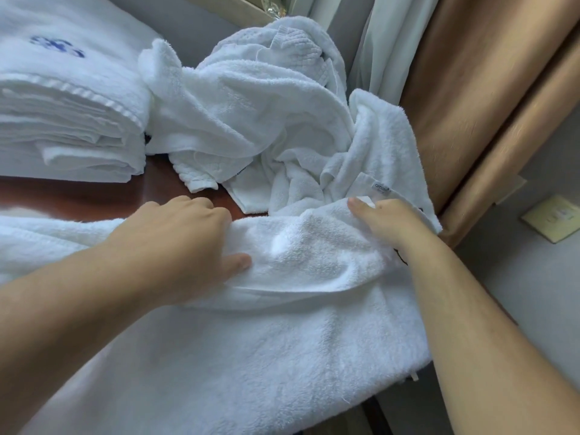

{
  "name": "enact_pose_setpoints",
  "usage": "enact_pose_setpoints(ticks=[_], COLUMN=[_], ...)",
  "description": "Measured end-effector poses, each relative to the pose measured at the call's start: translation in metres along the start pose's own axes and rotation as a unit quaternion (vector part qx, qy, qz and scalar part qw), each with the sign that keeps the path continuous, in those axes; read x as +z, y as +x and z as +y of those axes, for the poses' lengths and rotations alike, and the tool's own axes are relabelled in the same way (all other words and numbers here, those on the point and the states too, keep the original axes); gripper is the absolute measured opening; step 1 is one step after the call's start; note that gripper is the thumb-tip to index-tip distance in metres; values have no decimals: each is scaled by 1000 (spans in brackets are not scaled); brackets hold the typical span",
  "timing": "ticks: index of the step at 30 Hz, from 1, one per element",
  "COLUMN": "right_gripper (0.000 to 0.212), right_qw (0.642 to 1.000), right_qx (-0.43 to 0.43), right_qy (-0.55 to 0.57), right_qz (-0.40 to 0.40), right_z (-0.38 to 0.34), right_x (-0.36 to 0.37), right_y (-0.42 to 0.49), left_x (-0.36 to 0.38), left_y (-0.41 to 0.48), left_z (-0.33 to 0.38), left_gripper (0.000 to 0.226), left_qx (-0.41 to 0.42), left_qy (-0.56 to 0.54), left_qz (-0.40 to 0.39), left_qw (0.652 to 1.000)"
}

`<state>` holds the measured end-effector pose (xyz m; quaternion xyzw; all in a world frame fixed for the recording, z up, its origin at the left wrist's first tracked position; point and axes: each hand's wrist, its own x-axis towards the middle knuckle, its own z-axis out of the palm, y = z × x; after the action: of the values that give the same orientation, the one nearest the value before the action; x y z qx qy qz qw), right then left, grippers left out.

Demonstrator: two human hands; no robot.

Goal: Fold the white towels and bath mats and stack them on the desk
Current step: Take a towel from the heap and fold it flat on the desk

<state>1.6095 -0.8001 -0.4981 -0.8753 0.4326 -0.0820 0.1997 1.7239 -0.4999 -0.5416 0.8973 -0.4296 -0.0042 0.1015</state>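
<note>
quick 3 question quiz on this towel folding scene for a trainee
1. True or false: the folded stack lies right of the crumpled pile.
2. Which do the left hand and right hand hold? A the front towel; B the stack; C the pile.
3. Fill in: the mark on top of the stack is ____ in colour.
Key: 1 false; 2 A; 3 blue.
</note>
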Motion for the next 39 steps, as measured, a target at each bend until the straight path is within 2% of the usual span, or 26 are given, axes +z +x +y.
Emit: enact_pose_setpoints(ticks=[3,5,7,11,13,17,20,21,22,24,26,30,34,39], right_gripper=[47,59,65,47,40,38,26,22,19,14,19,31,34,34], right_qw=[995,989,984,975,967,960,975,969,960,954,963,990,989,983], right_qx=[-23,-41,-48,-16,-14,-63,-30,-13,-16,-74,-121,-97,-98,-107], right_qy=[96,135,162,222,249,167,-14,-81,-109,-72,-25,3,-33,-35], right_qz=[16,52,58,22,57,218,221,232,256,281,239,106,110,144], right_z=[5,8,12,19,24,35,30,25,19,-1,-22,-38,-32,-27], right_x=[9,11,11,14,12,-2,3,8,12,17,25,61,77,81], right_y=[-2,-5,-5,-5,-4,3,0,-4,-8,-18,-27,-40,-34,-30], left_x=[-6,-10,-11,-8,-6,0,7,9,10,12,14,16,16,17], left_y=[-1,-3,-4,-2,-1,1,2,3,3,4,3,3,3,5], left_z=[2,2,1,-2,-4,-3,-3,-3,-3,-4,-4,-5,-6,-9], left_gripper=[31,34,35,25,25,53,66,69,71,73,71,67,59,73], left_qx=[14,6,-9,-9,-5,22,39,38,36,37,42,45,54,50], left_qy=[-39,-84,-109,-120,-127,-105,-75,-70,-67,-63,-61,-50,-46,-44], left_qz=[55,88,91,88,80,75,61,55,54,61,64,62,50,18], left_qw=[998,993,990,989,989,991,995,995,996,995,995,996,996,998])
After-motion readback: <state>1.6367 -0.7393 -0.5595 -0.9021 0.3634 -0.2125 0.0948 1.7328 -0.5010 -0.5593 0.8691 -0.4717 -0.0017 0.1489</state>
